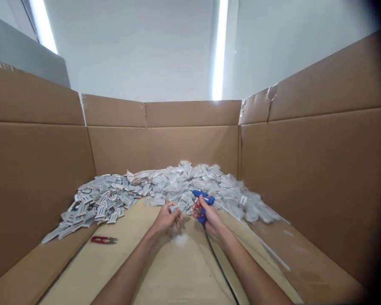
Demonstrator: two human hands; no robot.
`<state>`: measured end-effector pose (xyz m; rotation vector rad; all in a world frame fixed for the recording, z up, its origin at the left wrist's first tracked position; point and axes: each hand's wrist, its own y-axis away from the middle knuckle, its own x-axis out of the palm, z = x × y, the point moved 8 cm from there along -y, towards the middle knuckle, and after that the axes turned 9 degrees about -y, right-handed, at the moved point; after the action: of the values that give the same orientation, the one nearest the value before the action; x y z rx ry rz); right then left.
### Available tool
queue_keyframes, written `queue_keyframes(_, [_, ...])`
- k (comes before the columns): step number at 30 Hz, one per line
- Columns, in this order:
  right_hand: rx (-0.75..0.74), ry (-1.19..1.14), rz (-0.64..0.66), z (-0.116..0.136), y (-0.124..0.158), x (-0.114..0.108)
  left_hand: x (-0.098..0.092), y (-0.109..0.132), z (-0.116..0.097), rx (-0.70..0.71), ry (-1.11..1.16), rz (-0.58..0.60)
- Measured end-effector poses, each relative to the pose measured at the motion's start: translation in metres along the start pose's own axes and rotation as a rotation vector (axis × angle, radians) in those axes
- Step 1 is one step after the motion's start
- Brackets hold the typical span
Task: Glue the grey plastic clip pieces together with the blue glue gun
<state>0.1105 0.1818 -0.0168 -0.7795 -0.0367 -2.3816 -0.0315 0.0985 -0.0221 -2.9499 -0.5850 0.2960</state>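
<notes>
My right hand (212,218) is wrapped round the grip of a blue hot glue gun (210,200), whose nozzle points left. A dark cord (220,264) runs from its handle down toward the front edge. To the left, my left hand (165,220) is closed with its fingers curled, pinching a small grey-and-white flat piece (174,208); the fingers partly cover it. Just beyond both hands lie several similar loose pieces (186,202). The gun and the left hand are apart.
Grey arch-shaped pieces (106,199) are heaped at the left. A larger pile of pieces in clear wrapping (206,180) spreads across the back and right. Red-handled thread snips (103,240) lie on the tan tabletop (114,269). Tall cardboard walls (190,146) enclose the left, back and right.
</notes>
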Motion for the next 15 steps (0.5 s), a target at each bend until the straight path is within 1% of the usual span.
queue_keyframes(3, [0.022,0.069,0.026,-0.006,0.000,0.001,-0.018,-0.008,0.004,0.011,0.031,-0.169])
queue_keyframes(5, [0.002,0.143,0.046,-0.005,0.001,0.003,-0.028,-0.011,0.005,0.021,0.012,-0.232])
queue_keyframes(7, [-0.053,0.281,0.104,0.001,0.003,0.008,-0.036,-0.011,0.006,0.020,-0.013,-0.274])
queue_keyframes(9, [-0.085,0.359,0.174,0.005,0.005,0.013,-0.040,-0.010,0.005,0.017,-0.033,-0.280])
queue_keyframes(11, [-0.079,0.382,0.217,0.005,0.007,0.016,-0.038,-0.009,0.004,0.021,-0.043,-0.258])
queue_keyframes(15, [-0.054,0.451,0.256,-0.001,0.008,0.016,-0.034,-0.009,0.003,0.048,-0.049,-0.227])
